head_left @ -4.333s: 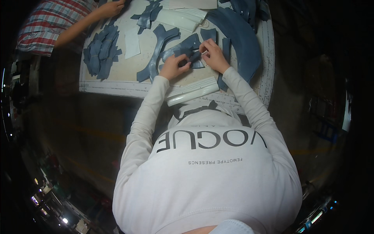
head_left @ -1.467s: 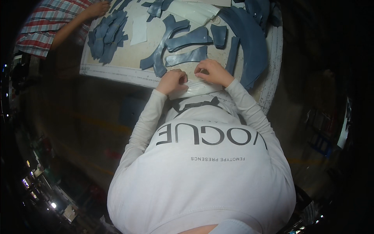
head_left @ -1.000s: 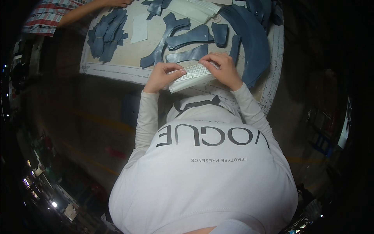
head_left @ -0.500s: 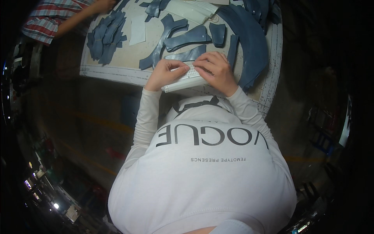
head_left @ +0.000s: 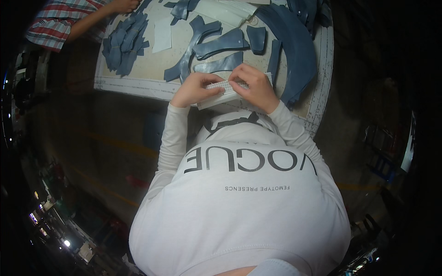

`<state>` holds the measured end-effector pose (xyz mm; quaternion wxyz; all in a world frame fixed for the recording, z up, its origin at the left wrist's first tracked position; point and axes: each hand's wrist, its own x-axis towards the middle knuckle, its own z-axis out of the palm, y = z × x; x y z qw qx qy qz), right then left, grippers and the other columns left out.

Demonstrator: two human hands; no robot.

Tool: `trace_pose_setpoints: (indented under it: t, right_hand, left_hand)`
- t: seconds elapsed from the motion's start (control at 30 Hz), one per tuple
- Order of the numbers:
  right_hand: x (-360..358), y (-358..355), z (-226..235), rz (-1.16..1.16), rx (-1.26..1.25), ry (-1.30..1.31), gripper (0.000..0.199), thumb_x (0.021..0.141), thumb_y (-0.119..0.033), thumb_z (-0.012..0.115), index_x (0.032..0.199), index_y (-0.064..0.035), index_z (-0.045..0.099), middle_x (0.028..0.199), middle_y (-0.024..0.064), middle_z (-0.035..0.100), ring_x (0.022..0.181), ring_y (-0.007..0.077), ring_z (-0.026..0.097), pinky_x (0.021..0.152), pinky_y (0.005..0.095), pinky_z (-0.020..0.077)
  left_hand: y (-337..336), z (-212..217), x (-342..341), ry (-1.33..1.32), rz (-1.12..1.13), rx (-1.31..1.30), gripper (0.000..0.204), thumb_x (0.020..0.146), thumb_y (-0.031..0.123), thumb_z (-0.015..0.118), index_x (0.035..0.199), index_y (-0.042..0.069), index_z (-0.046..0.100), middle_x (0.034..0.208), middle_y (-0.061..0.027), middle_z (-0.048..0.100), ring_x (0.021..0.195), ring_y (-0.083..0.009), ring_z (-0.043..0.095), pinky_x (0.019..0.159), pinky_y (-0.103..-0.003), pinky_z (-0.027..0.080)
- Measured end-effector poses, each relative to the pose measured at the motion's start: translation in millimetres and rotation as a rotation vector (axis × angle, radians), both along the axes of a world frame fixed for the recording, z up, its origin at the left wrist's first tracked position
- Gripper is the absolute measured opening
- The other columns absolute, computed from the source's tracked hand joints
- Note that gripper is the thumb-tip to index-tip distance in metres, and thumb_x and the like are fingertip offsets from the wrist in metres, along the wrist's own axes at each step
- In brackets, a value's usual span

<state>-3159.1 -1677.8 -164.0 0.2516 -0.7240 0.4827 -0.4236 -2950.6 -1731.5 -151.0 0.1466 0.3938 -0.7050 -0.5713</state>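
Note:
A white sheet of small labels [head_left: 224,97], marked in a fine grid, is held at the table's near edge. My left hand [head_left: 197,89] grips its left end, thumb on top and fingers beneath. Over the sheet's middle, my right hand [head_left: 256,87] has thumb and forefinger pinched together at the grid; whatever is between the tips is too small to make out. The sheet's right corner shows beyond the right hand. Just past my hands lies a curved blue-grey piece [head_left: 220,63] of flat, leather-like material, partly covered by my fingers.
More cut blue-grey pieces [head_left: 221,43] are spread over the table [head_left: 145,68], with a bundled heap [head_left: 125,45] at left. A long curved stack [head_left: 300,60] runs down the right. White paper [head_left: 162,35] and clear plastic sheeting [head_left: 225,13] lie farther back. Another person's arm [head_left: 94,21] reaches in at far left.
My right fingers have drawn into a tighter pinch over the sheet. The sheet has shifted slightly, and its right corner now shows. The other person's hand has moved slightly right.

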Motion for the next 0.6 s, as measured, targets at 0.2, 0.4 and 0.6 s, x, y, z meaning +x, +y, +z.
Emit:
trace_pose_setpoints:
  t: [0.2, 0.4, 0.6]
  right_hand:
    - [1, 1, -4, -0.004, -0.015, 0.086, 0.009, 0.078, -0.005, 0.067, 0.085, -0.0028, 0.062, 0.085, 0.0092, 0.060, 0.081, 0.0286, 0.063, 0.070, 0.0348, 0.0492]
    - [3, -3, -3, -0.049, -0.042, -0.038, 0.010, 0.078, -0.002, 0.067, 0.087, -0.0019, 0.062, 0.086, 0.0097, 0.061, 0.082, 0.0286, 0.062, 0.071, 0.0343, 0.0483]
    - [2, -7, -2, -0.061, -0.045, -0.085, 0.019, 0.076, -0.007, 0.070, 0.095, -0.0064, 0.065, 0.087, 0.0068, 0.064, 0.085, 0.0261, 0.063, 0.077, 0.0367, 0.0470]
  left_hand:
    - [0, -10, -7, -0.082, 0.056, -0.052, 0.019, 0.085, 0.016, 0.069, 0.097, 0.001, 0.071, 0.078, -0.0052, 0.069, 0.073, -0.0088, 0.061, 0.068, -0.024, 0.049]
    - [-3, -16, -6, 0.117, 0.115, 0.129, 0.016, 0.086, 0.013, 0.066, 0.092, -0.001, 0.071, 0.076, -0.0004, 0.067, 0.071, -0.0049, 0.058, 0.065, -0.021, 0.047]
    - [-4, -16, -5, 0.077, 0.119, 0.146, 0.017, 0.085, 0.013, 0.067, 0.090, -0.002, 0.071, 0.074, -0.0001, 0.065, 0.068, -0.0042, 0.056, 0.063, -0.021, 0.045]
